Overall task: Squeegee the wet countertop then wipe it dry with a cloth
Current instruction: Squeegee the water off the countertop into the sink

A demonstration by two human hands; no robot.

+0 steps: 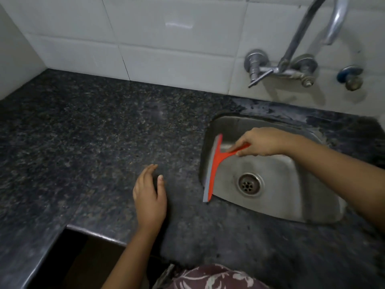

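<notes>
My right hand (262, 142) grips the handle of a red squeegee (214, 163) with a grey rubber blade. The blade runs along the left rim of the steel sink (291, 190), its lower end resting on the dark speckled granite countertop (83, 132). My left hand (149, 197) lies flat on the countertop left of the sink, fingers apart, holding nothing. I see no cloth in this view.
A chrome wall tap (295, 57) arches over the sink against white tiles. The sink drain (249, 184) sits mid-basin. The counter's front edge steps back at the lower left, with a dark gap (68, 257) below. Patterned clothing (212, 278) shows at the bottom.
</notes>
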